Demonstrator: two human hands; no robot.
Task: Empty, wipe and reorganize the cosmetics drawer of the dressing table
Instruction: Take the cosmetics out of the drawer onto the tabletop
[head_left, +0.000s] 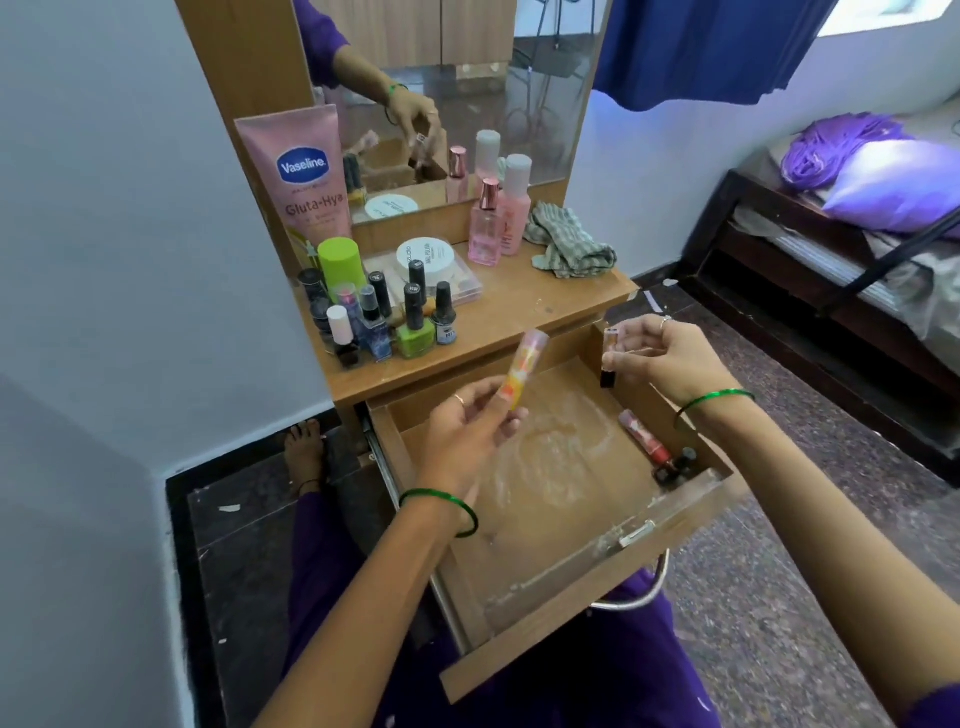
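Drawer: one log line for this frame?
left hand: holds tube | right hand: holds lipstick | drawer: open, two items left | cloth: on tabletop

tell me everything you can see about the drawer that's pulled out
The drawer is light brown wood-look board, pulled far out from under the dressing table top, over the person's lap. A small metal handle sits on its front panel. Its floor is nearly bare, smeared with whitish dusty streaks. In the right front corner lie a pinkish-red tube and some small dark bottles. Both hands hover above it, not touching.
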